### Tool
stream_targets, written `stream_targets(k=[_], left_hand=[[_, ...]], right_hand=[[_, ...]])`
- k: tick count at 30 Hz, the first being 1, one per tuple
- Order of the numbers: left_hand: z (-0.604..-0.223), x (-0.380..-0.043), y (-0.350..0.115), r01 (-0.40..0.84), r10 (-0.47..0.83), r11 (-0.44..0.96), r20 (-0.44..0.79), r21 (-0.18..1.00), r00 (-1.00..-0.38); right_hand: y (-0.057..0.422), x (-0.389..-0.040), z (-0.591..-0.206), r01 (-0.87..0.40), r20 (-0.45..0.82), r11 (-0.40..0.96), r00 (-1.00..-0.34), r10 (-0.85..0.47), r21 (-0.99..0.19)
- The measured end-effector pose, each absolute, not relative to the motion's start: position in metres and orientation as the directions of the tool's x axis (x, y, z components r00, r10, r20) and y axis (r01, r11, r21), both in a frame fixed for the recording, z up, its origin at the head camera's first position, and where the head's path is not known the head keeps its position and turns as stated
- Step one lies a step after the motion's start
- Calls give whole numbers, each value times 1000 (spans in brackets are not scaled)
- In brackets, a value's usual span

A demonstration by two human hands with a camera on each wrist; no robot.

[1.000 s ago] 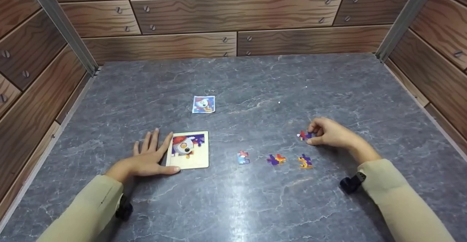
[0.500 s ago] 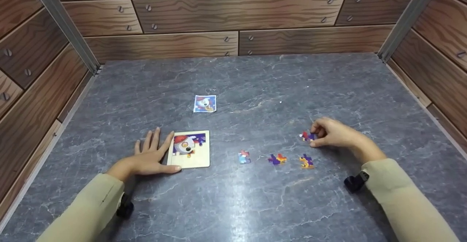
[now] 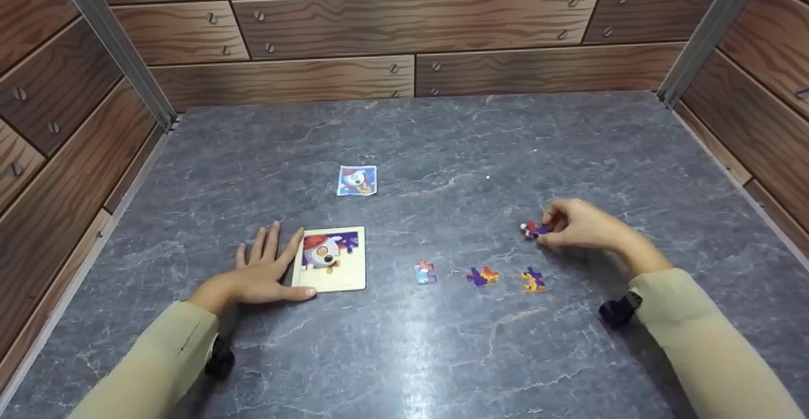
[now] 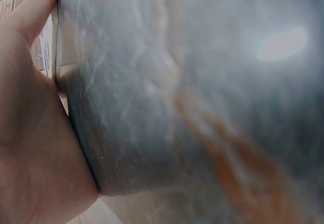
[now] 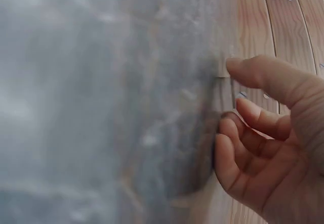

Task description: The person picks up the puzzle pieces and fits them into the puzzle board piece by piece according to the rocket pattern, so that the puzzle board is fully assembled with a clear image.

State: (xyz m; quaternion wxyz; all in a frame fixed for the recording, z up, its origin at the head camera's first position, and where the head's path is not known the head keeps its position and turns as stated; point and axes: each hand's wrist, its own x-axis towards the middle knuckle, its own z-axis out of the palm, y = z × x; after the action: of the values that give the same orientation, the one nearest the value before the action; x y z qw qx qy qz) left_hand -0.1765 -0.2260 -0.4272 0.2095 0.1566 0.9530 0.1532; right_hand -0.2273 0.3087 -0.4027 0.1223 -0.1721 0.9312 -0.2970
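In the head view my left hand (image 3: 259, 277) lies flat with spread fingers, its thumb and index finger on the left edge of a pale puzzle tray (image 3: 351, 277). Joined pieces (image 3: 323, 249) in the tray show a white animal head with a red top, on purple. Over to the right, my right hand (image 3: 584, 226) pinches a red and purple puzzle piece (image 3: 533, 230) between thumb and fingers, just above the table; the fingers hide its right end. Its hold on the piece cannot be made out in the right wrist view.
Three loose puzzle pieces lie between the hands: a light blue and red piece (image 3: 425, 272), a purple and orange piece (image 3: 483, 275) and another purple and orange piece (image 3: 533, 280). Behind the tray lies a small picture card (image 3: 357, 181). Wood-patterned walls (image 3: 328, 78) border the grey table (image 3: 430, 134).
The red and purple piece has gone from lying flat to tilted and slightly raised in my right hand. My left hand and the tray stay put; the view shifts a little.
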Motion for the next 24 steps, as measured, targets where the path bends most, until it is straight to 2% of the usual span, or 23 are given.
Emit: stream_targets(k=[9, 14, 17, 24], left_hand=[[-427, -177, -225, 235, 364, 905, -357, 356, -860], [-426, -177, -225, 235, 360, 907, -355, 349, -863], [-427, -177, -225, 233, 360, 907, -356, 352, -862], [-426, -177, -225, 235, 359, 907, -351, 349, -865]], right_hand=[[300, -219, -399, -193, -111, 642, -909, -402, -742], [288, -213, -392, -176, -105, 615, -913, -394, -768], [288, -217, -402, -183, -90, 604, -916, -392, -775], [275, -217, -403, -242, -19, 563, -908, -418, -790]])
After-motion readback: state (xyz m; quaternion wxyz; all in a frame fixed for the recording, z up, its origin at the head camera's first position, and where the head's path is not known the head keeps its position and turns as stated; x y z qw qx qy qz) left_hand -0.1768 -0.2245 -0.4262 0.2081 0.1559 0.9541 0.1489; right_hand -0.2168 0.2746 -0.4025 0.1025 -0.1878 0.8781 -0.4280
